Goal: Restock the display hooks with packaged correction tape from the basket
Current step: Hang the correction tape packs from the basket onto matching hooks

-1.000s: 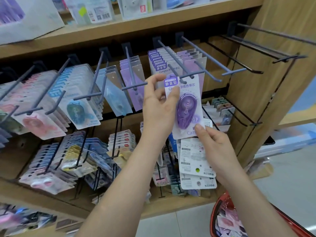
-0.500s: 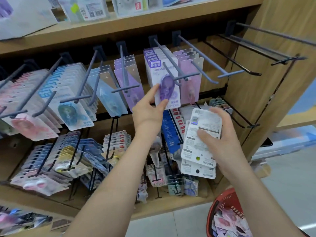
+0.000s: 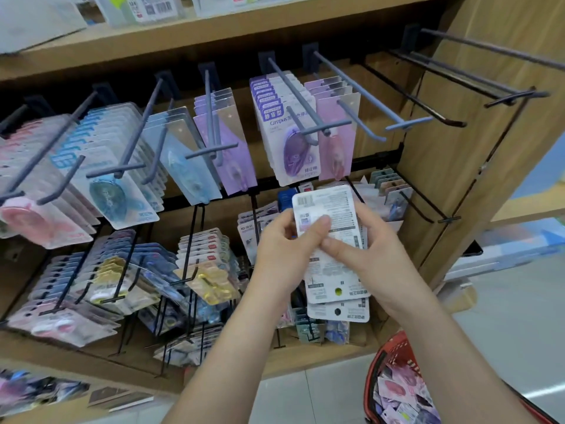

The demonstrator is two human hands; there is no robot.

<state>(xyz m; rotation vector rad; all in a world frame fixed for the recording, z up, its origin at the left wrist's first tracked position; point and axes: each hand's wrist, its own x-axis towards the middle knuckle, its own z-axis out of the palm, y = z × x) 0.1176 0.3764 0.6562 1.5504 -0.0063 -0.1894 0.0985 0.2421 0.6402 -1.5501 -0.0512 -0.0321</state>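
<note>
Fingers (image 3: 319, 224) of left hand (image 3: 281, 255) and right hand (image 3: 377, 255) pinch correction tape packs (image 3: 334, 280).

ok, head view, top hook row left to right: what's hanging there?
pink packs → blue packs → pale blue packs → lilac packs → white Campus packs → pinkish-lilac packs → bare hooks

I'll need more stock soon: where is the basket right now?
In the head view, the red basket is at the bottom right corner, below the wooden shelf at its right end and just right of the right forearm.
</note>
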